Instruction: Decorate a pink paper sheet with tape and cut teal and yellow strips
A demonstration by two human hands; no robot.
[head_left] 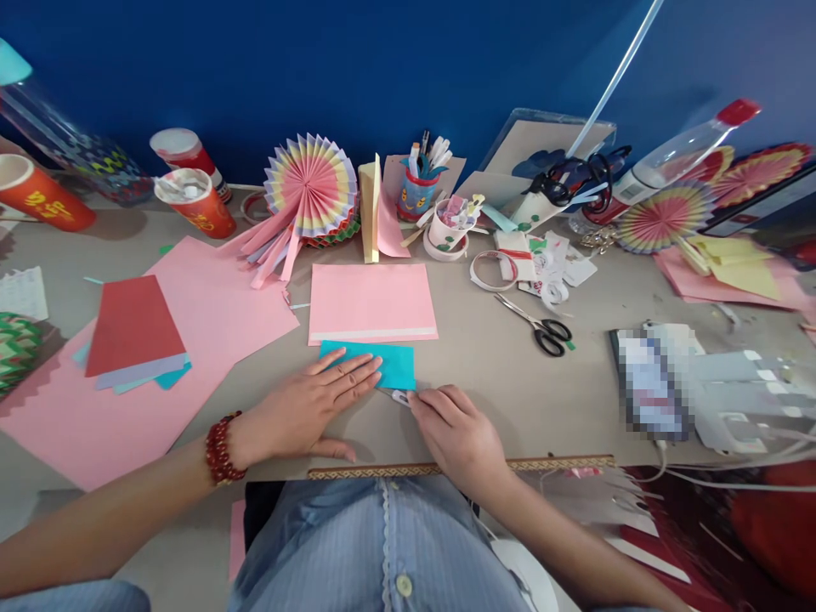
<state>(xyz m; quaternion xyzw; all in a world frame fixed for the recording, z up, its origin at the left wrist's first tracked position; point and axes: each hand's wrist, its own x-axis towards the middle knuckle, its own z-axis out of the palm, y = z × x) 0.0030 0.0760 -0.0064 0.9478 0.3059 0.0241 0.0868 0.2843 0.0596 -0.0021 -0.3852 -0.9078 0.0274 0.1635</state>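
Note:
My left hand (325, 399) lies flat, fingers stretched, on a folded strip of bright blue paper (399, 361), with a red bead bracelet round the wrist. In my right hand (462, 433) is a small white utility knife (400, 397), pinched between thumb and fingers. Its thin tip points left at the lower edge of the blue paper; most of its body is hidden in the hand. Just beyond the blue paper, and partly touching it, is a pink sheet (373, 297) with a pale strip along its near edge.
Scissors (541, 327) and a tape roll (494, 270) lie to the right. Farther right is a phone (654, 382). Red paper (135, 327) sits on large pink paper (210, 314) at left. A folded paper fan (309, 187), paper cups (195, 200) and a pen holder (417, 191) line the back.

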